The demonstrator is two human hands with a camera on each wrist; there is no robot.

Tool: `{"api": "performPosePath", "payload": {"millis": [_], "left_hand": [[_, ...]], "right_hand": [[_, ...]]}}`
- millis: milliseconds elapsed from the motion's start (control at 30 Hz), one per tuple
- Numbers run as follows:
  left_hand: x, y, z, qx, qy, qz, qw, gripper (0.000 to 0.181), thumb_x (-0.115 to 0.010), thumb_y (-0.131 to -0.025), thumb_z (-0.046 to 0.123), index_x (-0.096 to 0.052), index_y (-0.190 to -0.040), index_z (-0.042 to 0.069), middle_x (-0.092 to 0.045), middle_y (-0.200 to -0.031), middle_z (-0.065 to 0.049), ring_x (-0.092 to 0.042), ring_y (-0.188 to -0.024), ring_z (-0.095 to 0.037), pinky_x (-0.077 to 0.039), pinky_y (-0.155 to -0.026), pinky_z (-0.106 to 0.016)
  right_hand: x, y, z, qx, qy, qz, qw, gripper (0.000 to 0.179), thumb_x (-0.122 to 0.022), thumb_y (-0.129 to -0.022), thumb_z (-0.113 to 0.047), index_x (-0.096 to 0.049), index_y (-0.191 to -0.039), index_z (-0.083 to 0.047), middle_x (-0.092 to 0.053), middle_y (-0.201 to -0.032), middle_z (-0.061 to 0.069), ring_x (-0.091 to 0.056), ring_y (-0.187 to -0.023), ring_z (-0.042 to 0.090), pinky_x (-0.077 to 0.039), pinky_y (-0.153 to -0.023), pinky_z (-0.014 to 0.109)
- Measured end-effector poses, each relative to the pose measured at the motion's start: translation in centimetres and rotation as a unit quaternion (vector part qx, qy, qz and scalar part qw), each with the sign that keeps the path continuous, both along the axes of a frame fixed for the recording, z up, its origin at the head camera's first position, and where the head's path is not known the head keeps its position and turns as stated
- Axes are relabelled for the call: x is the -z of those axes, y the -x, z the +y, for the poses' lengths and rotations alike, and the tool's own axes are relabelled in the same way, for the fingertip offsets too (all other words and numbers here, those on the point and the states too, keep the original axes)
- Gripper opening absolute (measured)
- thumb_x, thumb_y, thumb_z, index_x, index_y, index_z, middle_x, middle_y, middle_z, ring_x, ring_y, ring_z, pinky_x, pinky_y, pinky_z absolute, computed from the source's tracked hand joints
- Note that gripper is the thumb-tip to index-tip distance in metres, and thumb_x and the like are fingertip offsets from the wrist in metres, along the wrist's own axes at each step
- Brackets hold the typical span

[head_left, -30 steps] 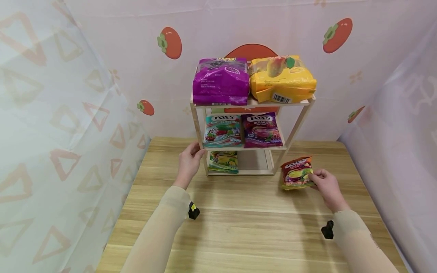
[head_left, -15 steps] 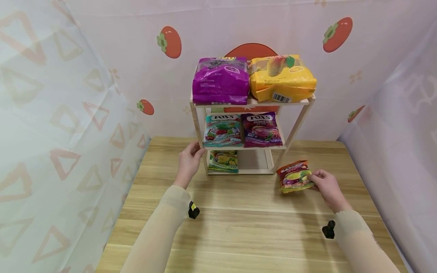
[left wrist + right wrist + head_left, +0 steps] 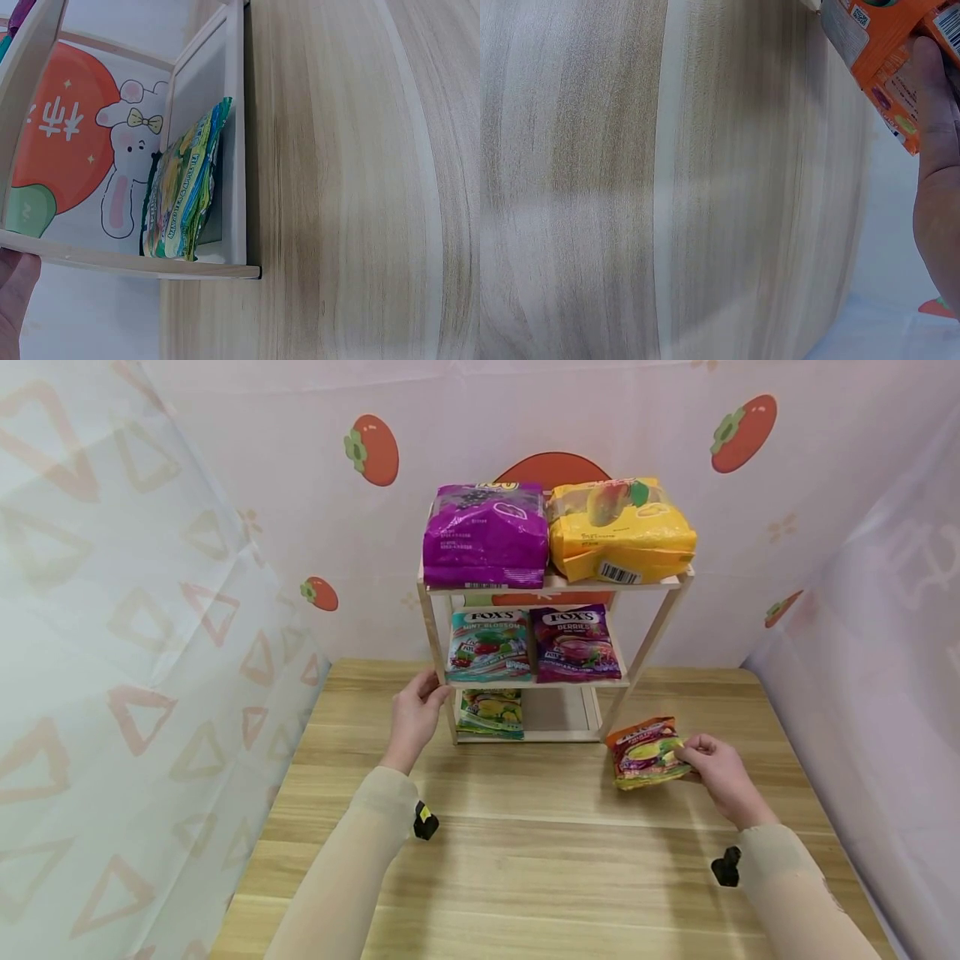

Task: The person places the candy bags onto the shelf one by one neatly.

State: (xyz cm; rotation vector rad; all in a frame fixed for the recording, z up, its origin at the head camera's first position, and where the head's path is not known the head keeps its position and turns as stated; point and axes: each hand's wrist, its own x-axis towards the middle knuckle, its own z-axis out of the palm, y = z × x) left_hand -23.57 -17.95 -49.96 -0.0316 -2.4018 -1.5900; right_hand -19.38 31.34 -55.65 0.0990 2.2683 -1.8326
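My right hand (image 3: pixel 723 777) pinches an orange and red candy bag (image 3: pixel 645 752) by its right side, just right of the shelf rack's foot. In the right wrist view the bag's orange back (image 3: pixel 900 56) shows, with a finger lying along it. My left hand (image 3: pixel 416 710) grips the left post of the small wooden shelf rack (image 3: pixel 532 738) at middle-shelf height. A green candy bag (image 3: pixel 491 714) lies in the left half of the bottom shelf, and in the left wrist view this green bag (image 3: pixel 187 187) leans over the shelf's front lip.
A teal candy bag (image 3: pixel 490 647) and a dark purple one (image 3: pixel 576 643) sit on the middle shelf. The top shelf bears a big purple bag (image 3: pixel 486 539) and a yellow bag (image 3: pixel 621 531). Printed cloth walls (image 3: pixel 187 635) surround the wooden table (image 3: pixel 540 860).
The orange and red bag has tipped and come down slightly, toward the front and left, in my right hand. My left hand has stayed on the rack's post.
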Motion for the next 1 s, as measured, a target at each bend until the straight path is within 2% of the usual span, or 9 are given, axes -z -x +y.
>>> {"api": "performPosePath", "payload": {"millis": [367, 633, 1000], "left_hand": [[0.0, -0.1, 0.0, -0.001, 0.003, -0.003, 1.0000, 0.032, -0.067, -0.101, 0.017, -0.066, -0.131, 0.004, -0.072, -0.121, -0.018, -0.072, -0.106, -0.029, -0.061, -0.090, -0.043], [-0.1, 0.0, 0.0, -0.002, 0.003, 0.005, 1.0000, 0.031, -0.067, -0.101, 0.015, -0.066, -0.129, 0.004, -0.072, -0.119, -0.018, -0.072, -0.105, -0.029, -0.061, -0.089, -0.043], [0.0, -0.1, 0.0, 0.000, 0.003, -0.001, 1.0000, 0.031, -0.066, -0.101, 0.015, -0.065, -0.130, 0.003, -0.072, -0.120, -0.018, -0.071, -0.106, -0.029, -0.061, -0.089, -0.042]], "right_hand": [[-0.4, -0.4, 0.2, -0.008, 0.003, -0.012, 0.9999, 0.022, -0.060, -0.104, -0.017, -0.057, -0.099, 0.004, -0.066, -0.095, 0.001, -0.068, -0.084, 0.010, -0.062, -0.074, 0.028], [0.0, -0.4, 0.1, -0.021, 0.021, -0.017, 0.9994, 0.019, -0.061, -0.104, -0.017, -0.058, -0.098, 0.001, -0.068, -0.095, -0.002, -0.069, -0.085, 0.010, -0.062, -0.073, 0.028], [0.7, -0.4, -0.1, -0.061, 0.008, -0.010, 0.9980, 0.028, -0.058, -0.106, -0.019, -0.055, -0.103, 0.009, -0.071, -0.093, 0.001, -0.069, -0.083, 0.011, -0.062, -0.073, 0.031]]}}
